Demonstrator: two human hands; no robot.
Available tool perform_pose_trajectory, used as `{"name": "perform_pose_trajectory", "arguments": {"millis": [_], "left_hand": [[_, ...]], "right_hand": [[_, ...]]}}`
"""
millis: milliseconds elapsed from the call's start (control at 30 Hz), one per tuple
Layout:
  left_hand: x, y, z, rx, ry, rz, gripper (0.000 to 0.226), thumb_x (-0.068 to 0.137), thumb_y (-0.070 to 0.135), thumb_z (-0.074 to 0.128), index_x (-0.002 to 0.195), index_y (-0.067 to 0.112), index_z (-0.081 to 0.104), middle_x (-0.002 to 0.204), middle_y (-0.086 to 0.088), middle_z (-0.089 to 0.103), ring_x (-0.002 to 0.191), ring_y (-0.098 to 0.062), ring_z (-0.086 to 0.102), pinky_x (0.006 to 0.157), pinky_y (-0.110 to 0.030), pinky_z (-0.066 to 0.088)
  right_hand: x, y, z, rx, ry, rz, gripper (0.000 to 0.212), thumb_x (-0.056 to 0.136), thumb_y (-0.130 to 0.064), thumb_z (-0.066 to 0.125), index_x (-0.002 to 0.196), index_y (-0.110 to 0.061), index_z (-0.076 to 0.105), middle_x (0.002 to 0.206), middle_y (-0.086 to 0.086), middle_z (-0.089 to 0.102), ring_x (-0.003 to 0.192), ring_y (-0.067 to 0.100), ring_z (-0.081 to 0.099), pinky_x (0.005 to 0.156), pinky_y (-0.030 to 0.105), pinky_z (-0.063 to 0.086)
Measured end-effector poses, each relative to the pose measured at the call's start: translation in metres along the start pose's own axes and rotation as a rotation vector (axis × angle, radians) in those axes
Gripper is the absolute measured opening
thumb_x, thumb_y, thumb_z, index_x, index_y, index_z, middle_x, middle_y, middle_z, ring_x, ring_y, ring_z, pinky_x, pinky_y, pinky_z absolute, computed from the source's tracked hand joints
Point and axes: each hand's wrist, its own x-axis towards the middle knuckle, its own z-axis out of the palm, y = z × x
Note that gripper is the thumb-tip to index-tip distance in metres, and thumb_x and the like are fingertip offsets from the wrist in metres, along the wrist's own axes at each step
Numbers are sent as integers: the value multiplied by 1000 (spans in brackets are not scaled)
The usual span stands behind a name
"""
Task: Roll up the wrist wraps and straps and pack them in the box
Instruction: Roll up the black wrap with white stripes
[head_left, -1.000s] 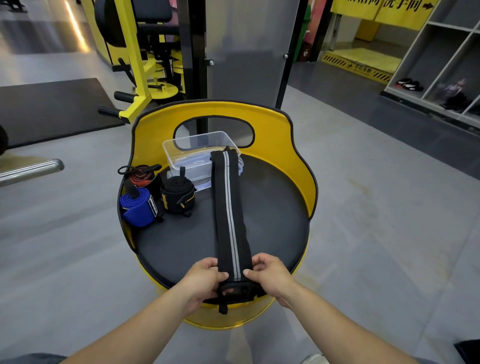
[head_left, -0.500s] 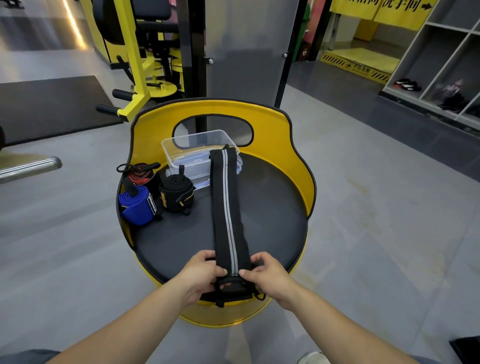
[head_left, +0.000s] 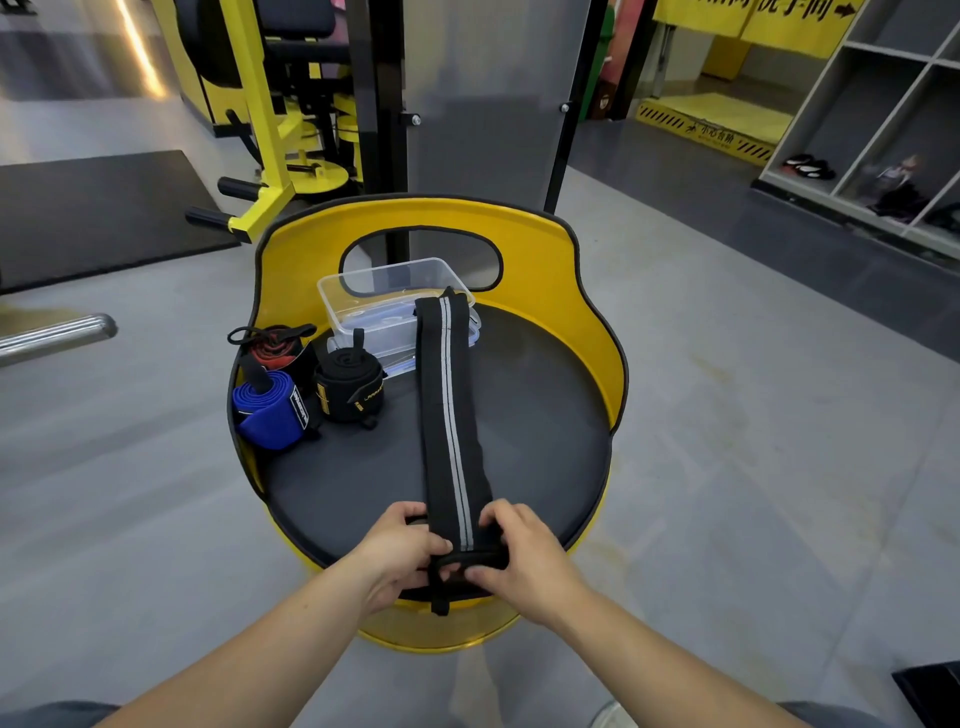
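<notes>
A long black wrist wrap with a grey centre stripe lies flat along the black seat pad, its far end resting on the clear plastic box. My left hand and my right hand pinch its near end from both sides, where the end is folded over into a small roll; a thumb loop hangs below. Rolled wraps sit at the left of the pad: a blue one, a black one with yellow labels and a red and black one.
The pad sits in a yellow barrel seat with a raised backrest behind the box. Yellow gym machines stand at the back left, a metal bar at the left, shelving at the right. Grey floor surrounds the seat.
Both hands have moved closer together on the near end of the striped wrap, and that end has begun to curl over into a roll. The other wraps and box have not moved.
</notes>
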Motion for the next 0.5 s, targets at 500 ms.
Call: {"name": "perform_pose_trajectory", "arguments": {"millis": [500], "left_hand": [[-9,-5,1,203,10,119,8,93,17,77,94,11,82,90,-14,78,78,-20,76,77,-32,62]], "right_hand": [[14,20,0,135,87,49,17,83,-25,82,100,-27,83,96,-8,76,93,7,66,80,13,46]]}}
